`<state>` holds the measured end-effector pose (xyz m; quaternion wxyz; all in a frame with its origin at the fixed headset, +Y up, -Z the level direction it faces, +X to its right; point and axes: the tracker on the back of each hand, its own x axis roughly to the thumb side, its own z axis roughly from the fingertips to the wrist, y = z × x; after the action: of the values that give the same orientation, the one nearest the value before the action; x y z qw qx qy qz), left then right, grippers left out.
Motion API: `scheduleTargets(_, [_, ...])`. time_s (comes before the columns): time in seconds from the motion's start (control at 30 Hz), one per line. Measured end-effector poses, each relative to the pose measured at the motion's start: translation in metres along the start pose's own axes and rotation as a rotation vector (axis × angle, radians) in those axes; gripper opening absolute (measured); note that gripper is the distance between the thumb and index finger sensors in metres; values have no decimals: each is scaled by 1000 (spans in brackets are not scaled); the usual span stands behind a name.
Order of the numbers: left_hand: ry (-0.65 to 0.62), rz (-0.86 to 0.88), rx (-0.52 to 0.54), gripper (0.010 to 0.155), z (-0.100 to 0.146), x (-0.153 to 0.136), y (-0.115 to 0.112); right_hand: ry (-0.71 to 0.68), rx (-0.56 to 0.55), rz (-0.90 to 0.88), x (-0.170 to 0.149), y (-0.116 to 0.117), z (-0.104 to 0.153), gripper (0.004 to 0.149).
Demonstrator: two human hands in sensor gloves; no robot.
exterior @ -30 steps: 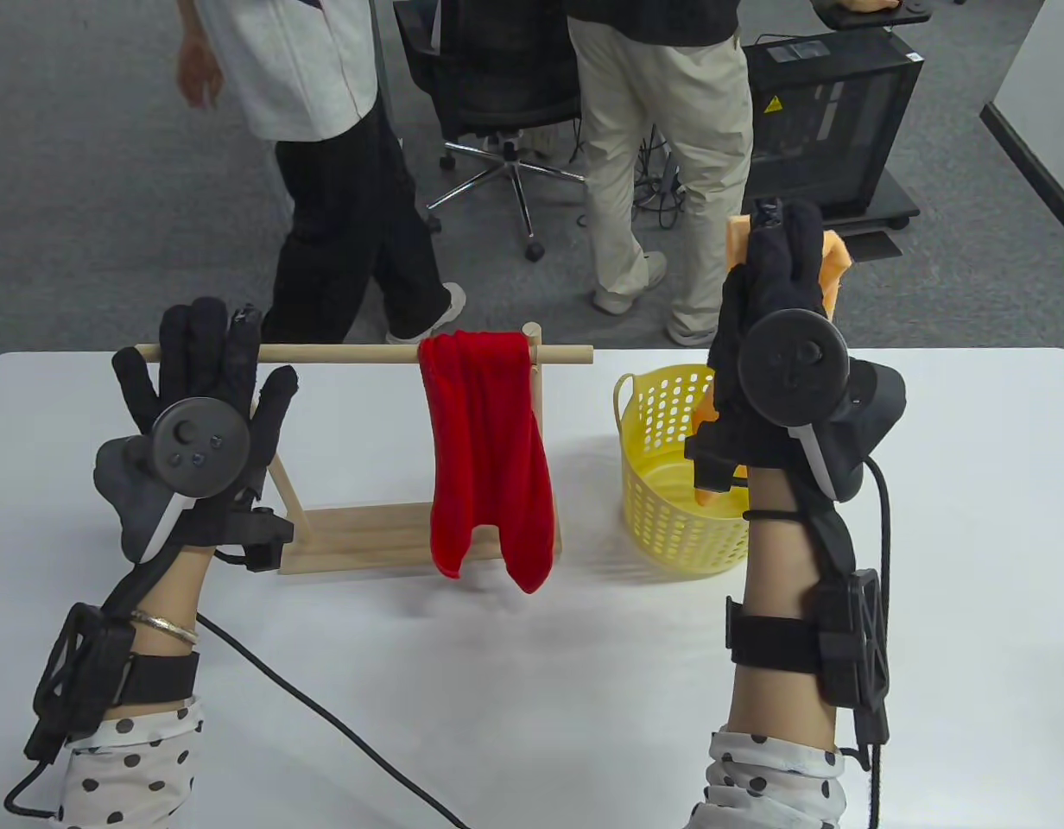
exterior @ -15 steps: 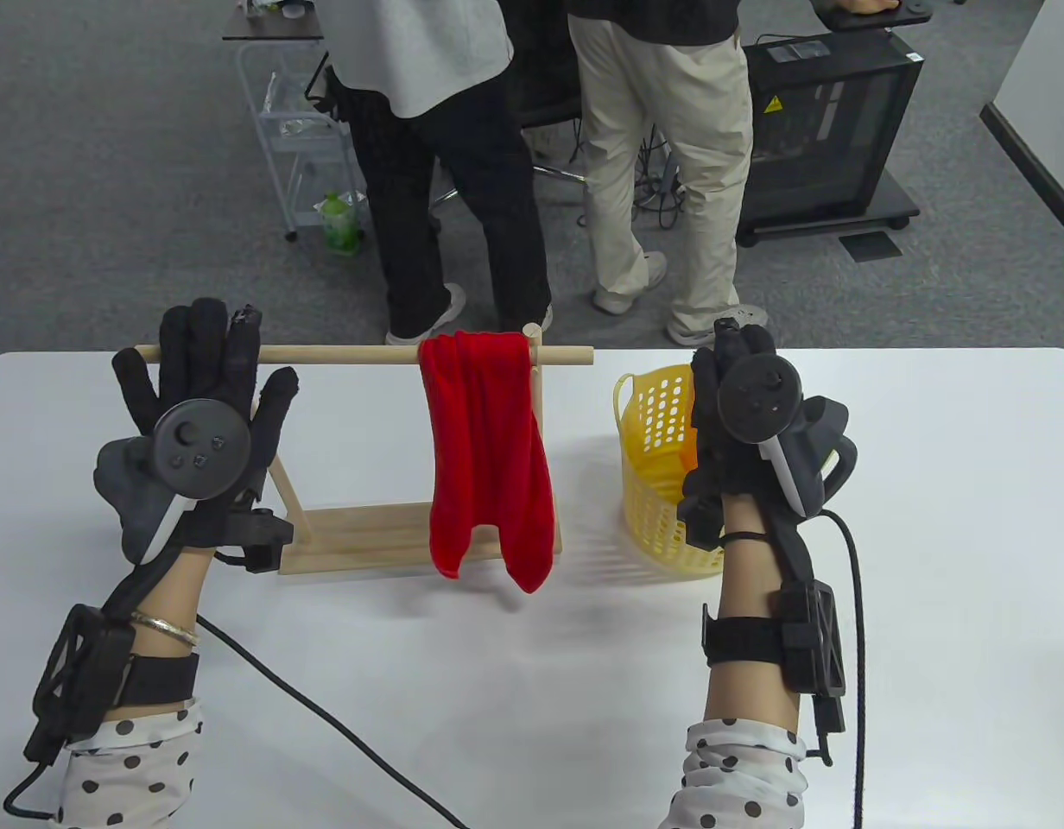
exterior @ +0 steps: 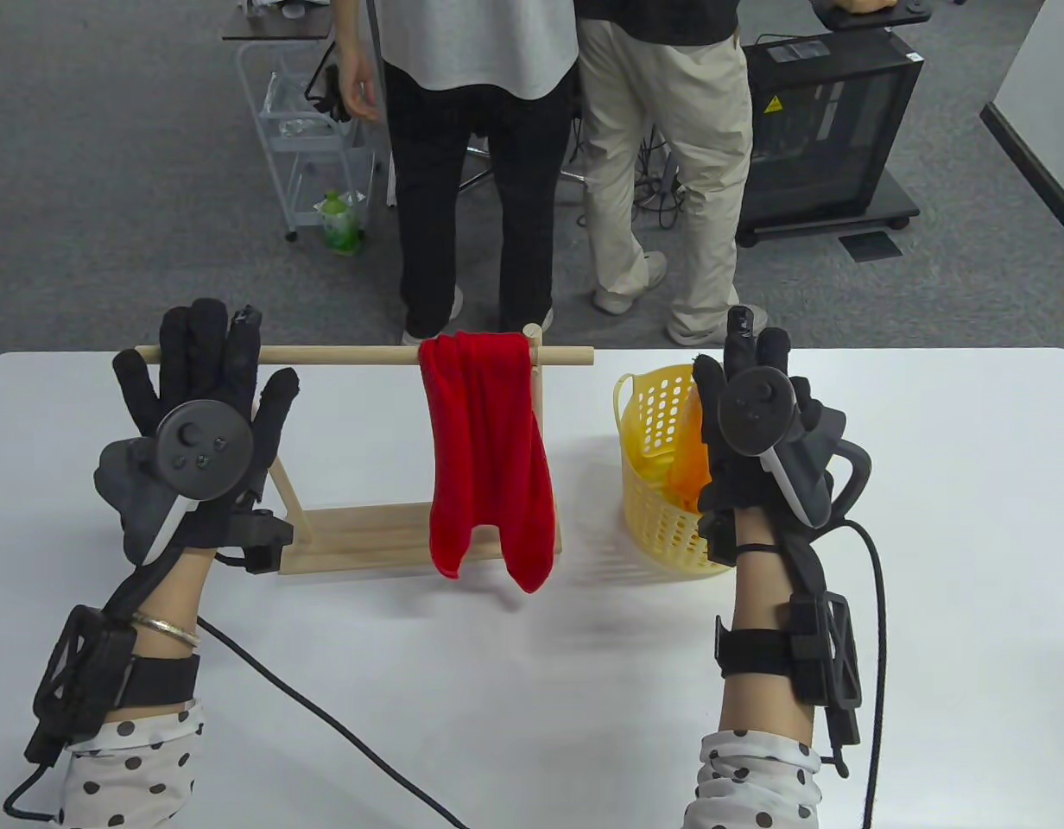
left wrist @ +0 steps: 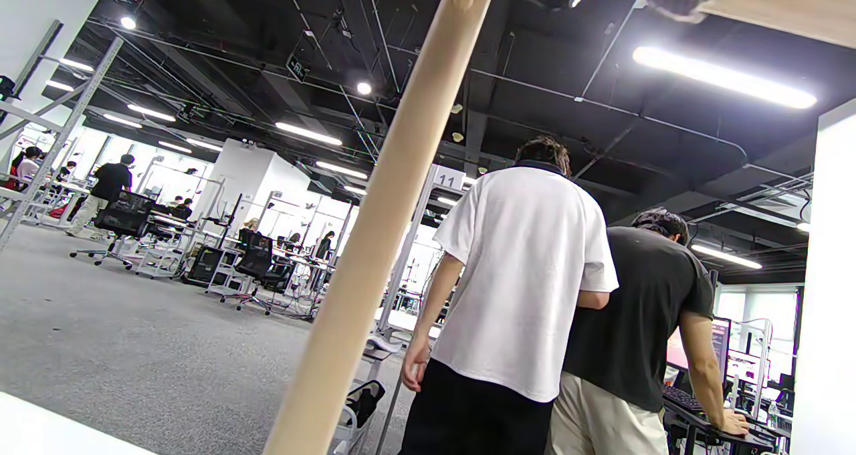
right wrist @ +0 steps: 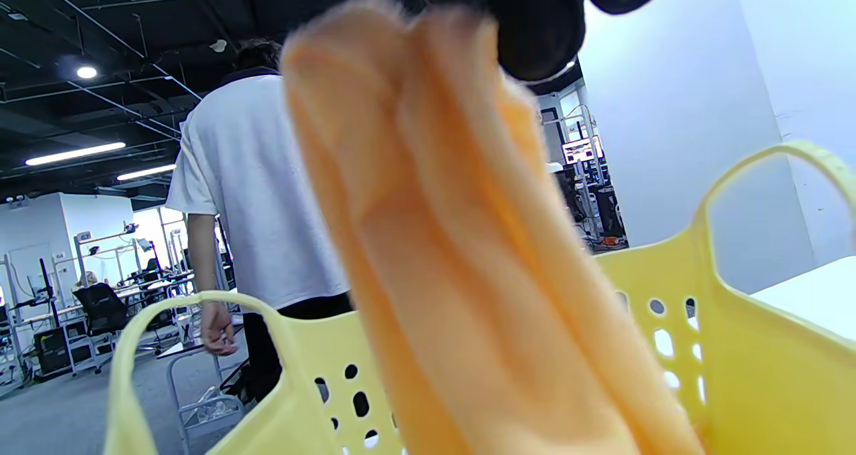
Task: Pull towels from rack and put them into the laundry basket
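My right hand (exterior: pixel 756 423) pinches the orange towel (exterior: pixel 689 458) down into the yellow basket (exterior: pixel 661 518). My left hand (exterior: pixel 199 406), fingers spread, steadies the rack (exterior: pixel 342 354); the red towel (exterior: pixel 489 458) remains hanging.

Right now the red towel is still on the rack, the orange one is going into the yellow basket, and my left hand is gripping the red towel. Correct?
Not quite. The left hand is not on the red towel; the table view shows it spread open at the left end of the rack, apart from the towel. The rest stands: the orange towel is in the yellow basket.
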<state>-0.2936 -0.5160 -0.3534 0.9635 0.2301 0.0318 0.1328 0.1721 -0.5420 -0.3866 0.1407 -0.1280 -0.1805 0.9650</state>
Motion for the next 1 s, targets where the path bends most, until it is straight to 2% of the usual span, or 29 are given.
scheduleTargets(0.7, [1,-5,0,68,0,1,-1,-49,25,-10,0,11,8,70])
scheduleTargets(0.83, [2,-6,0,68,0,0,-1,-68,21,-20,6,6,11,70])
scheduleTargets(1.0, [2,-9,-1,68,-1,1,-1,-126,-29,-83,22,-17,16,71])
